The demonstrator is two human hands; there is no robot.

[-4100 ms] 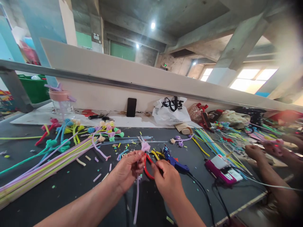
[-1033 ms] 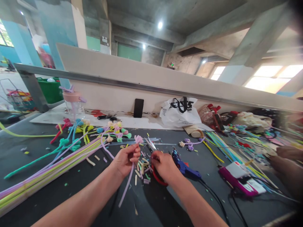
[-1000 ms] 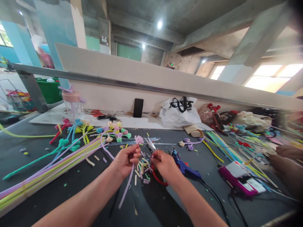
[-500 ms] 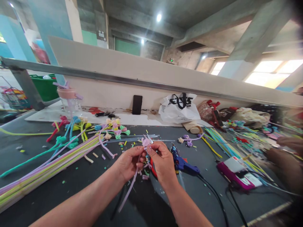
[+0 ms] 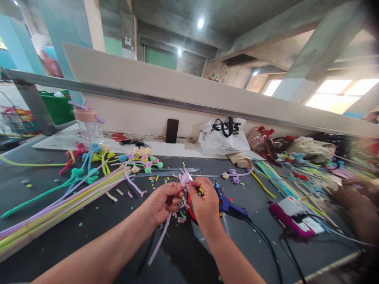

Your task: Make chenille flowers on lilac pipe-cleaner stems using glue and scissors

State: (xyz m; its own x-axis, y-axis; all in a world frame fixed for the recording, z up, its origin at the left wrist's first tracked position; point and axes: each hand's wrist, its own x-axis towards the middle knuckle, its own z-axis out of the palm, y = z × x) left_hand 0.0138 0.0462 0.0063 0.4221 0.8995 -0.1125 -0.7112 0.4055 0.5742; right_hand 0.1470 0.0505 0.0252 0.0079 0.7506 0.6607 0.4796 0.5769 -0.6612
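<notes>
In front of me is a lilac pipe-cleaner flower [image 5: 184, 178], its long stem [image 5: 160, 241] trailing down below my hands toward the table edge. My left hand [image 5: 164, 198] is closed, pinching the stem just under the flower head. My right hand [image 5: 205, 199] pinches the flower's right side between thumb and fingers. Beside and behind my right hand show the red handle of a pair of scissors [image 5: 190, 211] and pale blade tips; whether they lie on the table or touch the hand I cannot tell. A blue glue gun [image 5: 232, 206] lies just right.
A bundle of pipe cleaners [image 5: 74, 194] and several finished flowers [image 5: 145, 157] lie left. Offcuts dot the dark table. A power bank-like magenta and white box [image 5: 296, 217] with cables sits right, near another person's blurred hand [image 5: 355, 201]. A phone [image 5: 172, 131] and plastic bag [image 5: 224, 136] stand behind.
The flower has turned slightly and shifted a little to the right between my fingertips. My left fingers have curled in more. The other person's hands at right have moved.
</notes>
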